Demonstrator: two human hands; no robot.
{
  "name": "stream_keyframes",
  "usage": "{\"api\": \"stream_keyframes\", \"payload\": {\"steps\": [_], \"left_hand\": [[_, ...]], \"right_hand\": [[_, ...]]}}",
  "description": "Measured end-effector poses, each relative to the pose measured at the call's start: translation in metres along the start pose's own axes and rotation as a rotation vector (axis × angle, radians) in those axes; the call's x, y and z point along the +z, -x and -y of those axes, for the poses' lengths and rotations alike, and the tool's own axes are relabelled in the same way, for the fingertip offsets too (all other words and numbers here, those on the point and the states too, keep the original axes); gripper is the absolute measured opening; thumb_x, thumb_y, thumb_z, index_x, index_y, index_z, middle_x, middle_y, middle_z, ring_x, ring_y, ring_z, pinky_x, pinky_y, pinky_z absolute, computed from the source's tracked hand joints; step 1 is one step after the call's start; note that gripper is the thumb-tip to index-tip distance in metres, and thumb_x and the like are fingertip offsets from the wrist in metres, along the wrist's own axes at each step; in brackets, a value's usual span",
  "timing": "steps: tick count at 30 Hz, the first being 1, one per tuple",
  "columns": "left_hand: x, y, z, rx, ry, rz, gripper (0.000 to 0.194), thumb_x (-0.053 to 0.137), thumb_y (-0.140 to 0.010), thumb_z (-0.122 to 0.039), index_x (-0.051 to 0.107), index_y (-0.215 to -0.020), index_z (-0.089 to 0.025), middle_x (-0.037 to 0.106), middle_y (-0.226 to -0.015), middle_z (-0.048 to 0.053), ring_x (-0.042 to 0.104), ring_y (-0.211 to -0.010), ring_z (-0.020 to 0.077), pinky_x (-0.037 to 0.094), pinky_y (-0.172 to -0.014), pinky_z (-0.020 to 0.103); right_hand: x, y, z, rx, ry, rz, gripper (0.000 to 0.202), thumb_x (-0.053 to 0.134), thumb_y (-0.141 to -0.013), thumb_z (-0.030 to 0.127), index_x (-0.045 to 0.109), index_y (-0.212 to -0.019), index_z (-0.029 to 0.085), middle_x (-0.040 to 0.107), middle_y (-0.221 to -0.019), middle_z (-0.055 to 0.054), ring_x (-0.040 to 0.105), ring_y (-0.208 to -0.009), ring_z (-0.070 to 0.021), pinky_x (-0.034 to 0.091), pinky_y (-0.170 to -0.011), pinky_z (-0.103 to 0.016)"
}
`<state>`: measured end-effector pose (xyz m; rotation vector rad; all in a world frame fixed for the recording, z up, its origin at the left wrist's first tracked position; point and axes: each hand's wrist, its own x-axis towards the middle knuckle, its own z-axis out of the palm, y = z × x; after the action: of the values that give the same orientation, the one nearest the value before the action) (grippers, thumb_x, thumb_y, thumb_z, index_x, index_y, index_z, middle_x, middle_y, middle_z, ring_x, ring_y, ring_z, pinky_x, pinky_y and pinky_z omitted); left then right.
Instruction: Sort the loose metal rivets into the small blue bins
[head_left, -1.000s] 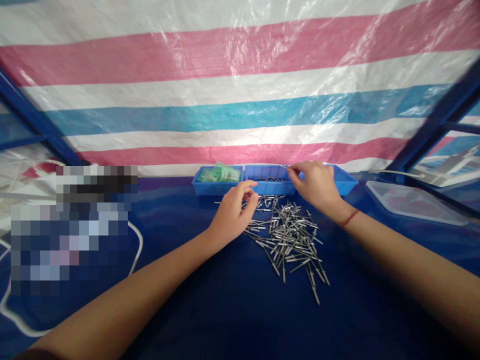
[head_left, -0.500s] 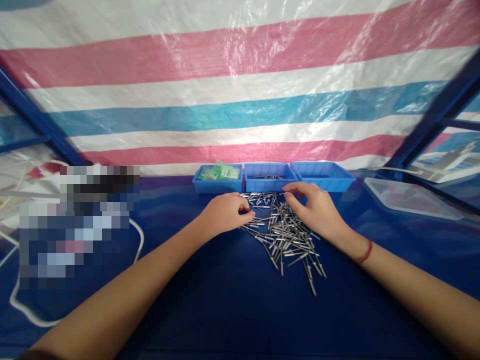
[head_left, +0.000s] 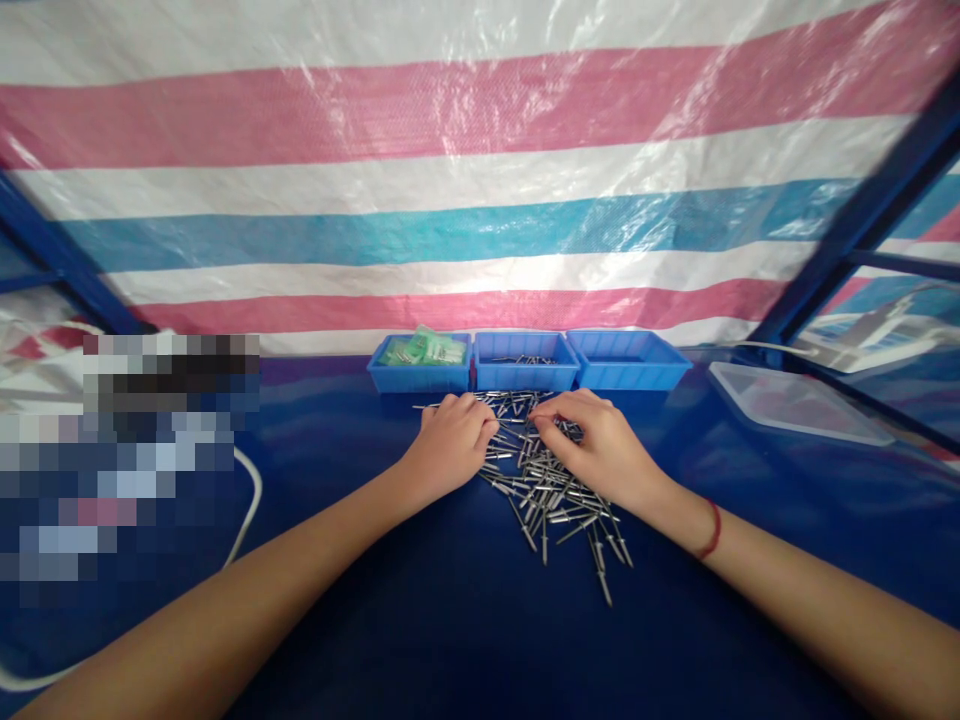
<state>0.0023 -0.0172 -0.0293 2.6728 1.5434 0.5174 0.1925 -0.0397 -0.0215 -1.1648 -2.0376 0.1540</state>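
1. Toward the far edge of the table [head_left: 420, 620], the blind rivets [head_left: 551, 490] lie in a loose, crossed heap, in front of three blue bins. Their long pins overlap, so lifting one could drag neighbours along and scatter them.
2. At the heap's left side, the left hand [head_left: 450, 450] is curled, its fingers nearly closed. Thin pins show beside it, but I cannot tell whether it grips any; a loose grip there could let a rivet slip.
3. Over the heap's upper right part, the right hand [head_left: 600, 445] has thumb and fingertips drawn narrow. Whether a rivet is between them I cannot tell. With both hands this close, fingers might knock each other or jab against a pin.
4. Behind the heap, the middle bin [head_left: 525, 378] holds a few more rivets. The left bin [head_left: 421, 378], with green packets [head_left: 427, 348], and the right bin [head_left: 634, 377] stand close by, so a slightly misjudged reach could drop a rivet into the wrong one.
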Motion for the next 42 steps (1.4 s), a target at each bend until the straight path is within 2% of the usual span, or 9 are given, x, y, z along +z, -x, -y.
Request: {"api": "stream_keyframes", "payload": {"steps": [5, 13, 17, 21, 24, 29, 36, 39, 42], "left_hand": [[-0.007, 0.000, 0.001, 0.068, -0.004, -0.042, 0.024, 0.039, -0.092, -0.029, 0.062, -0.089, -0.022, 0.062, -0.094, 0.002, 0.053, -0.091, 0.0215, 0.033, -0.075, 0.035], [-0.014, -0.004, 0.011, 0.154, -0.078, 0.027, 0.022, 0.044, -0.091, -0.028, 0.066, -0.090, -0.025, 0.065, -0.095, 0.001, 0.055, -0.090, 0.0194, 0.027, -0.071, 0.032], [-0.015, -0.005, 0.010, 0.155, -0.051, 0.024, 0.023, 0.045, -0.090, -0.031, 0.065, -0.085, -0.022, 0.066, -0.092, 0.000, 0.056, -0.087, 0.0194, 0.027, -0.069, 0.031], [-0.016, -0.007, 0.010, 0.157, -0.064, 0.011, 0.026, 0.039, -0.094, -0.030, 0.064, -0.095, -0.024, 0.067, -0.094, 0.001, 0.057, -0.088, 0.0190, 0.027, -0.073, 0.032], [-0.017, -0.009, 0.012, 0.200, -0.108, 0.038, 0.020, 0.045, -0.092, -0.030, 0.065, -0.096, -0.027, 0.065, -0.097, 0.000, 0.057, -0.090, 0.0193, 0.027, -0.073, 0.032], [-0.016, -0.012, 0.015, 0.206, -0.098, 0.068, 0.018, 0.048, -0.090, -0.032, 0.064, -0.092, -0.023, 0.062, -0.097, 0.001, 0.055, -0.091, 0.0196, 0.030, -0.073, 0.031], [-0.010, -0.013, 0.023, 0.085, 0.079, 0.099, 0.018, 0.048, -0.087, -0.030, 0.064, -0.083, -0.024, 0.061, -0.097, 0.002, 0.053, -0.094, 0.0232, 0.035, -0.073, 0.034], [-0.010, -0.011, 0.016, 0.095, 0.171, 0.007, 0.017, 0.048, -0.088, -0.029, 0.062, -0.083, -0.021, 0.062, -0.094, 0.002, 0.052, -0.093, 0.0226, 0.036, -0.077, 0.036], [-0.009, -0.007, 0.000, 0.072, 0.408, -0.099, 0.014, 0.045, -0.089, -0.025, 0.058, -0.086, -0.019, 0.063, -0.086, 0.001, 0.056, -0.085, 0.0178, 0.040, -0.077, 0.033]], "right_hand": [[-0.001, 0.000, 0.001, 0.003, -0.012, 0.039, 0.017, 0.051, -0.083, 0.019, 0.066, -0.075, 0.021, 0.070, -0.083, 0.000, 0.060, -0.078, -0.0173, 0.042, -0.076, -0.034], [-0.001, 0.001, 0.002, -0.011, -0.033, 0.056, 0.017, 0.050, -0.083, 0.019, 0.065, -0.076, 0.020, 0.070, -0.081, 0.000, 0.060, -0.076, -0.0160, 0.042, -0.075, -0.032], [-0.001, 0.000, 0.001, -0.034, -0.049, 0.051, 0.017, 0.050, -0.083, 0.018, 0.065, -0.075, 0.019, 0.069, -0.079, 0.000, 0.059, -0.075, -0.0154, 0.042, -0.074, -0.032], [0.000, 0.000, 0.001, -0.032, -0.054, 0.057, 0.018, 0.050, -0.083, 0.018, 0.066, -0.075, 0.019, 0.069, -0.079, 0.000, 0.059, -0.075, -0.0155, 0.042, -0.074, -0.032], [0.001, 0.001, 0.000, -0.025, -0.062, 0.063, 0.018, 0.050, -0.083, 0.017, 0.066, -0.075, 0.019, 0.070, -0.079, 0.000, 0.060, -0.075, -0.0155, 0.043, -0.075, -0.031], [0.002, 0.001, 0.000, -0.018, -0.071, 0.075, 0.018, 0.051, -0.083, 0.016, 0.066, -0.075, 0.019, 0.070, -0.079, 0.000, 0.061, -0.076, -0.0153, 0.043, -0.075, -0.031], [0.003, 0.001, 0.000, -0.024, -0.073, 0.083, 0.018, 0.051, -0.083, 0.016, 0.066, -0.073, 0.019, 0.070, -0.079, -0.001, 0.062, -0.075, -0.0158, 0.044, -0.073, -0.031], [0.003, 0.002, 0.000, -0.024, -0.090, 0.068, 0.017, 0.052, -0.083, 0.017, 0.066, -0.073, 0.019, 0.070, -0.078, -0.001, 0.062, -0.075, -0.0157, 0.044, -0.073, -0.031], [0.003, 0.003, 0.002, 0.027, -0.148, 0.017, 0.010, 0.056, -0.081, 0.022, 0.066, -0.079, 0.019, 0.069, -0.079, -0.001, 0.061, -0.076, -0.0158, 0.045, -0.072, -0.030]]}}
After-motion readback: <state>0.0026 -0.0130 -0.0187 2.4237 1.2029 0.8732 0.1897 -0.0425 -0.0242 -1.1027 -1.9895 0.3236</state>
